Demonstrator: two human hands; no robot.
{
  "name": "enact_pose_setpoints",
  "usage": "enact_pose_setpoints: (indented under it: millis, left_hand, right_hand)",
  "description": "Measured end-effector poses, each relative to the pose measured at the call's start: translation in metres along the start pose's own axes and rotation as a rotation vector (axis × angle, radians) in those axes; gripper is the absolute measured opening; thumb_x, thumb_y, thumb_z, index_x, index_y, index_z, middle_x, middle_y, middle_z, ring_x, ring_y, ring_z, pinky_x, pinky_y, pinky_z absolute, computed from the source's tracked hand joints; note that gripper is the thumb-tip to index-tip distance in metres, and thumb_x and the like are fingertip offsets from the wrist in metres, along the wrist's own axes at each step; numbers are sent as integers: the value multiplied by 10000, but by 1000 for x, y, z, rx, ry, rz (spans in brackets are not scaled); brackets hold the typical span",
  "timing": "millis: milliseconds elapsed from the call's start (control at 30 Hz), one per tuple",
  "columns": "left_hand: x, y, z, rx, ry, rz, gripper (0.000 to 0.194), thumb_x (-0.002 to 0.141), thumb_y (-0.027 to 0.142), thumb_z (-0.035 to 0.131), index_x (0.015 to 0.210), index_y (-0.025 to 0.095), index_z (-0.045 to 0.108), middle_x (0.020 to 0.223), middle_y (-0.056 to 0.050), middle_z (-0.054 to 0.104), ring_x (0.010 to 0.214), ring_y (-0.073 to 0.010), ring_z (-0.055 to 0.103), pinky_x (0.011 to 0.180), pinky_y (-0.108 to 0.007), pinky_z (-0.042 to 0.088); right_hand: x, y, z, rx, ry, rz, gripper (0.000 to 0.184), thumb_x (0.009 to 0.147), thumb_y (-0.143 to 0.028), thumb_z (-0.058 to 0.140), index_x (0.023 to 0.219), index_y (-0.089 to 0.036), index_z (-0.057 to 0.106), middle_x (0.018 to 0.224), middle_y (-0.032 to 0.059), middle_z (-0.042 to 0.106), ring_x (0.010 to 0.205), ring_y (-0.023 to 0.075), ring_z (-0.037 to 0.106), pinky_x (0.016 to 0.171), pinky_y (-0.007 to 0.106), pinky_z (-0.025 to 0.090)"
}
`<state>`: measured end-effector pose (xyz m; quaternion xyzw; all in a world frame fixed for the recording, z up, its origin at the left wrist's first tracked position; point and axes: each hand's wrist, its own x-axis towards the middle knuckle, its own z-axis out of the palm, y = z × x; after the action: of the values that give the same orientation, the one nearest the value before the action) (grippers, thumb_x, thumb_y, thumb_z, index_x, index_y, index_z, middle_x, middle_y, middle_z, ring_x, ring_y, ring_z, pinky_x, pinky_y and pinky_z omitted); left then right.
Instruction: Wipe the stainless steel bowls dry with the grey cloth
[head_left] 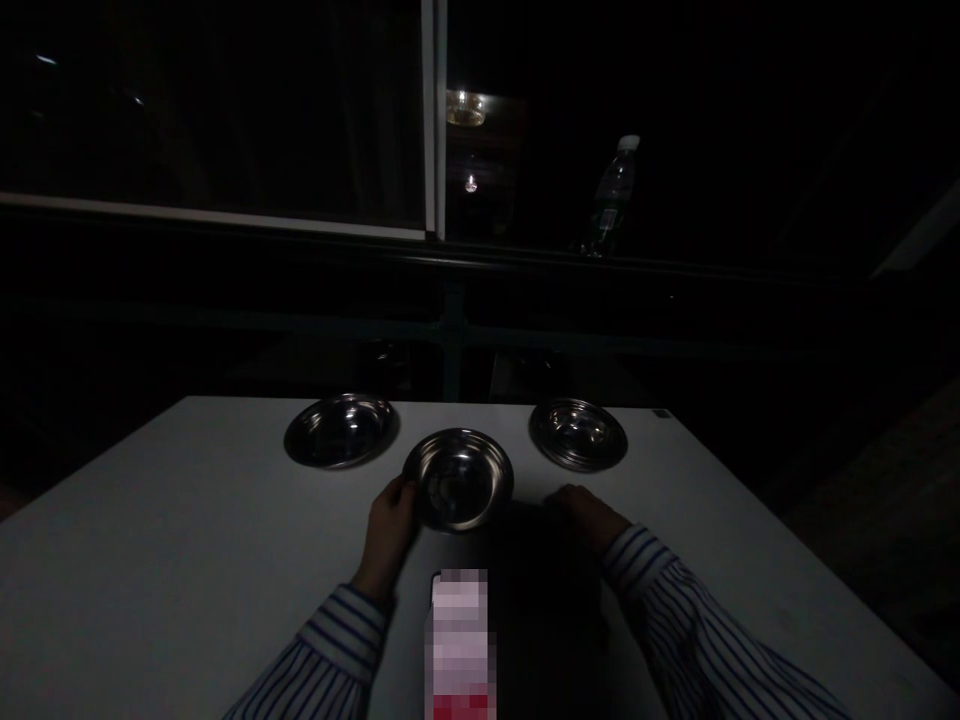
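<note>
Three shiny steel bowls sit on a white table [150, 540] in a dim room. My left hand [391, 528] grips the left rim of the middle bowl [459, 478], fingers curled round the edge. My right hand [586, 512] rests on the table to the right of that bowl, at the far right corner of a dark flat object [547, 580]; its fingers are curled down, and whether they hold that corner is hidden in shadow. A second bowl [341, 430] lies at the back left and a third bowl [577, 432] at the back right. Both sleeves are white with blue stripes.
A blurred pink and red item [459, 640] stands close to me between my arms. A plastic water bottle [613, 195] stands on a dark ledge beyond the table, under a dark window. The table's far edge runs just behind the bowls.
</note>
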<state>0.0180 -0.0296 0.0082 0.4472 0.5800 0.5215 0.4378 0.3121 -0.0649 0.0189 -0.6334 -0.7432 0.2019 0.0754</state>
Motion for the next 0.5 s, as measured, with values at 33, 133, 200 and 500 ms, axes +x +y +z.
enact_pose_setpoints:
  millis: [33, 133, 200, 500]
  left_hand:
    - [0, -1, 1, 0, 3, 11, 356, 728, 345, 571, 972, 110, 680, 961, -125, 722, 956, -275, 639, 849, -396, 465]
    - [-1, 0, 4, -26, 12, 31, 421, 783, 366, 521, 1113, 127, 628, 1155, -126, 656, 1098, -248, 579, 952, -384, 411]
    - [-3, 3, 8, -105, 10, 41, 452, 814, 387, 494, 1182, 143, 587, 1247, -115, 602, 1170, -227, 529, 1008, -372, 369]
    - [-7, 14, 15, -154, -55, 154, 527, 863, 458, 419, 1285, 153, 503, 1394, -89, 463, 1307, -199, 375, 1101, -345, 256]
  right_hand:
    - [0, 2, -1, 29, -6, -5, 312, 735, -194, 529, 1014, -116, 644, 1037, 153, 615, 999, 275, 554, 865, 405, 420]
    - [-5, 4, -7, 138, -21, -29, 195, 735, -195, 508, 874, -135, 631, 901, 80, 643, 847, 197, 593, 774, 314, 459]
    - [-12, 4, -16, 212, -16, -46, 152, 743, -220, 490, 818, -144, 598, 806, 40, 633, 767, 167, 591, 694, 270, 468]
    - [-45, -28, -53, 307, 552, 37, 232, 846, -410, 452, 886, -186, 501, 755, 18, 606, 646, 156, 578, 586, 269, 458]
